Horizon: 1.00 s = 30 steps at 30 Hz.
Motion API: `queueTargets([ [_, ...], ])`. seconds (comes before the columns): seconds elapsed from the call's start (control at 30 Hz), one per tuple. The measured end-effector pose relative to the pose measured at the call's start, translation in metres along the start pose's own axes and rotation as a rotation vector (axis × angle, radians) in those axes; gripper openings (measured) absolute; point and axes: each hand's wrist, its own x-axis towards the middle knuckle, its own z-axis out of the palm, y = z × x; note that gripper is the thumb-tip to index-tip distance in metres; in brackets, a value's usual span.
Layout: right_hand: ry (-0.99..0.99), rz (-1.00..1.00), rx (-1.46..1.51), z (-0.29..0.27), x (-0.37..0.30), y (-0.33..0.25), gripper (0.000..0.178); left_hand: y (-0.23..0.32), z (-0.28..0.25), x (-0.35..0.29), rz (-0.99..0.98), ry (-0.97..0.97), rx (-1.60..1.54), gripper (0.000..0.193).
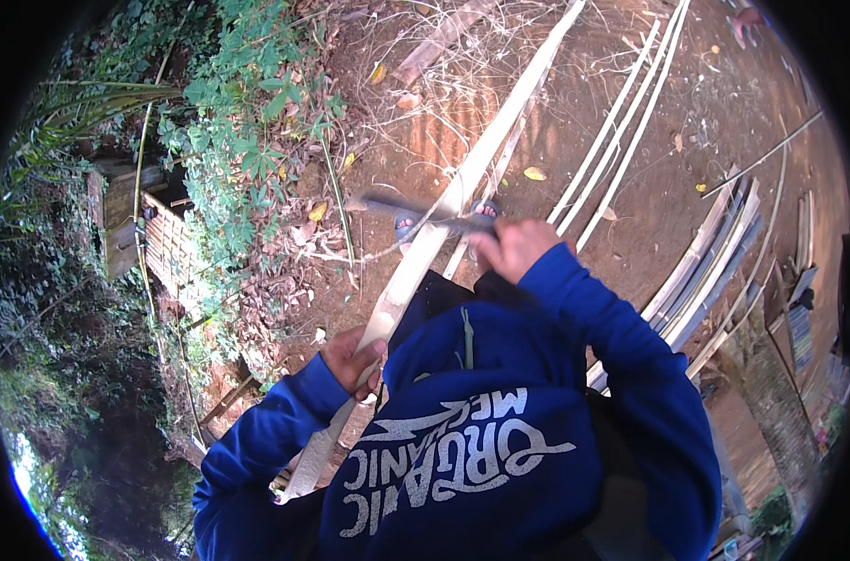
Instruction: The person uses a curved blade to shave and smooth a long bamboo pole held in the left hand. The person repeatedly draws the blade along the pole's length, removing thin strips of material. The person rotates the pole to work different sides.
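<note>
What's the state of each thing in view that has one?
Long, pale wooden strip: slanted, held
Left hand: closed around the strip
Dark grey blade: blurred, crossing the strip; contact unclear
Right hand: closed at the blade's near end
Three thin, pale wooden strips: lying roughly parallel
Grey and pale slats: lying grouped

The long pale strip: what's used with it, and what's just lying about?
In use: long pale strip, held by the left hand; blurred dark tool, in the right hand.
Seemingly lying about: thin pale strips; slat pile; brown plank; yellow leaf.

Long pale strip [423, 252] slanting diagonally; dark blade [461, 222], motion-blurred, crossing over it.
</note>
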Motion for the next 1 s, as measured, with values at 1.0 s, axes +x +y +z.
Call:
queueTargets([
  [1.0,-0.087,-0.031,-0.122,-0.006,-0.022,-0.005,0.019,-0.044,0.003,-0.017,0.115,0.059,0.126,0.023],
])
